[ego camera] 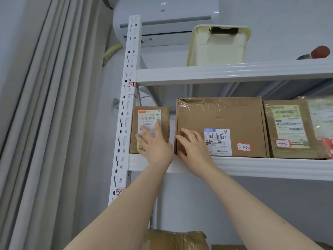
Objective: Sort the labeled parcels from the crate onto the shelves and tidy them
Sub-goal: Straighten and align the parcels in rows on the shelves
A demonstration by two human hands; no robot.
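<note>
Three labelled cardboard parcels stand in a row on a white metal shelf. The small parcel is at the far left, and my left hand lies flat against its front, fingers spread over the shipping label. The large parcel marked 3-1-2 stands in the middle; my right hand presses its lower left corner with straight fingers. A third parcel marked 3-1-3 stands to the right, partly cut off by the frame edge.
The shelf's left upright carries tags 3-1 and 3-2. On the top shelf stand a cream plastic bin and a red-handled tool. An air conditioner hangs behind. Curtains are at left. More parcels lie below.
</note>
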